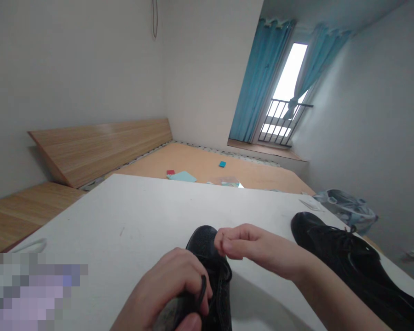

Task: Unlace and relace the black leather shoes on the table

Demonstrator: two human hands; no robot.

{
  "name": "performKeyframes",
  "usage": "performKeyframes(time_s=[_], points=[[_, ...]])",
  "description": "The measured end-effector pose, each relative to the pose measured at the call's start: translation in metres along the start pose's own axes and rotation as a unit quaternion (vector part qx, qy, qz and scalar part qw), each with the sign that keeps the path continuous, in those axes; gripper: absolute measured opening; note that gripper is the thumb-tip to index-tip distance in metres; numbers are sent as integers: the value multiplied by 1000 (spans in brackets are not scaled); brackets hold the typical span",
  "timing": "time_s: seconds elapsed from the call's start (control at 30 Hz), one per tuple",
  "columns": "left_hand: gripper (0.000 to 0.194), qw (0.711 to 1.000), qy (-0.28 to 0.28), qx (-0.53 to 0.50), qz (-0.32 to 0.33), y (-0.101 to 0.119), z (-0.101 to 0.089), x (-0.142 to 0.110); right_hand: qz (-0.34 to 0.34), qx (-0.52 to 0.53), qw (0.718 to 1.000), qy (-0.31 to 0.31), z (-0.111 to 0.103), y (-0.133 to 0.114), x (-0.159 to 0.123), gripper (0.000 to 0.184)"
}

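Note:
A black lace-up shoe (pixel 203 240) stands on the white table (pixel 152 207), its toe pointing away from me. My left hand (pixel 177 280) is closed over the left side of this shoe, with a loop of black shoelace (pixel 203 288) between its fingers. Beside the toe, my right hand (pixel 246 240) has its thumb and fingers pressed together; whatever they pinch, if anything, is too small to see. Farther right lies a second black shoe (pixel 334 241), its lace tied in a bow, apart from both hands.
Behind the table is an orange surface (pixel 200 158) with a blue piece (pixel 222 164), a red piece (pixel 170 172) and a light green sheet (pixel 182 176). A bag-lined bin (pixel 348 207) stands past the right edge. At lower left, a patch is blurred into blocks.

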State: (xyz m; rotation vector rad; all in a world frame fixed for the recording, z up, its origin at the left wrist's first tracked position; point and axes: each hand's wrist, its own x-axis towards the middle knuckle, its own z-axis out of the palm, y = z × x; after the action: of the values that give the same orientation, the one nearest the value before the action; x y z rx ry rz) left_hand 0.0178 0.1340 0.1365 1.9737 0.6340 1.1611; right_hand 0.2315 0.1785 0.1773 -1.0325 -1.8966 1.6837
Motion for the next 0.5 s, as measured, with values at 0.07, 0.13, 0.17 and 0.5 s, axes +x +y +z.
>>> performKeyframes(time_s=[0.07,0.13,0.17,0.5], points=[[23,998,26,35,-39,-4,-1,-1,14,-15,1000,-20,-5,-1,-5,35],[27,993,53,64,-79,-8,-3,-2,47,-96,994,3,-7,0,-10,32],[30,991,60,74,-98,-10,-3,-2,63,-143,987,21,-7,1,-11,30],[28,974,33,131,-184,-19,10,-5,-109,173,979,-4,4,-10,-9,32]])
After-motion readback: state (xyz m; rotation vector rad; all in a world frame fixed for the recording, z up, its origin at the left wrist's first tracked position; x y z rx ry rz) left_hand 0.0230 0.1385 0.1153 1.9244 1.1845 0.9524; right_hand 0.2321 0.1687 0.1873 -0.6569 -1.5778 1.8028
